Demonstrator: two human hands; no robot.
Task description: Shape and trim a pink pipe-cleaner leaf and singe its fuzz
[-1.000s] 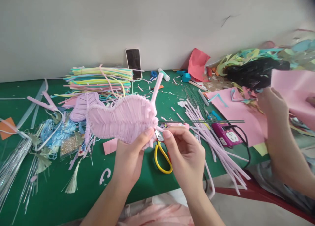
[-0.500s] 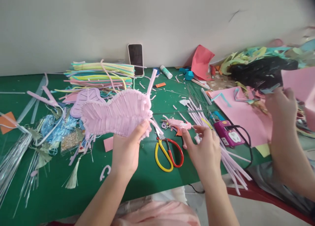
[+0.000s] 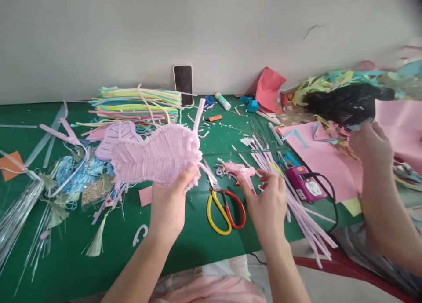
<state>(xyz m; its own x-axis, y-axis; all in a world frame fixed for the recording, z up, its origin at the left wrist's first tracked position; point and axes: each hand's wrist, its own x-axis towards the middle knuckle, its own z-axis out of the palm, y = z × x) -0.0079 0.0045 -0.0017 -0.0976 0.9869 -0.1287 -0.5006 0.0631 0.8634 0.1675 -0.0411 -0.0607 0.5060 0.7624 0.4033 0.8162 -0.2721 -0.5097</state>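
Observation:
My left hand (image 3: 171, 202) is closed on the narrow end of a pale pink wing-shaped craft piece (image 3: 151, 155), thumb on top. The piece is covered in fuzzy strips, and fuzzy stems stick out near its gripped end. My right hand (image 3: 268, 206) hovers over the handle of a small pink hot glue gun (image 3: 239, 169) lying on the table. Its thumb and fingers are apart, the thumb overlapping the handle in view. Between my hands lie scissors (image 3: 220, 208) with one yellow and one red handle loop.
Bundled pastel pipe cleaners (image 3: 138, 101) and a phone (image 3: 183, 84) are at the back. Lilac pipe cleaners (image 3: 306, 226) and a purple power socket (image 3: 306, 184) with a cord lie right. Another person's hand (image 3: 372, 147) is beside pink paper (image 3: 332, 166). Blue tassels (image 3: 74, 175) lie left.
My right hand has shifted slightly left, closer over the glue gun's handle. My left hand still holds the wing-shaped piece. The view has tilted a little upward.

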